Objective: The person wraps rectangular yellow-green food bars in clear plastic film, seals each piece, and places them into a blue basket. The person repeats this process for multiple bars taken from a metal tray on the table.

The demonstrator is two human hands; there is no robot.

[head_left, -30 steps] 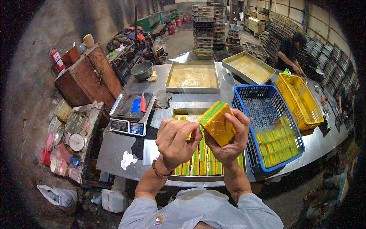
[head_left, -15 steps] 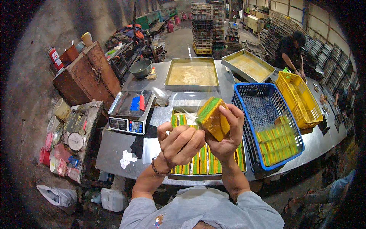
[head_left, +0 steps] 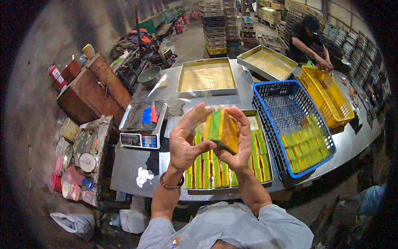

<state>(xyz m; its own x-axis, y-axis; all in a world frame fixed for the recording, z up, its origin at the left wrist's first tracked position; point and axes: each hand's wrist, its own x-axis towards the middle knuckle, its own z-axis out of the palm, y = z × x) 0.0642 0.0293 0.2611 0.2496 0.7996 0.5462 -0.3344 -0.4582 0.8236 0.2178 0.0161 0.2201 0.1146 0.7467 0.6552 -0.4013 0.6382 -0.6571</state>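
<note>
In front of my chest, a thick layered green-and-yellow cake slice [head_left: 219, 128] is held up between both hands. A clear, shiny film seems to cover it. My right hand [head_left: 241, 143] grips it from the right, fingers curled over the far side and thumb underneath. My left hand [head_left: 183, 139], a beaded bracelet at its wrist, curves round the left side with its thumb pressed near the lower edge. Below the hands sits a metal tray [head_left: 260, 121] with rows of similar slices [head_left: 259, 159], partly hidden by my hands.
Right of the tray, a blue plastic crate [head_left: 259, 110] holds more slices, with a yellow crate [head_left: 327, 99] beyond it. A digital scale [head_left: 143, 124] stands at left. Two shallow pans [head_left: 206, 76] lie at the back. A person [head_left: 309, 41] works at the far right.
My left hand was closed in a pinch at the slice's left; its fingers have now opened round the slice. The slice has turned more upright. The view has shifted slightly.
</note>
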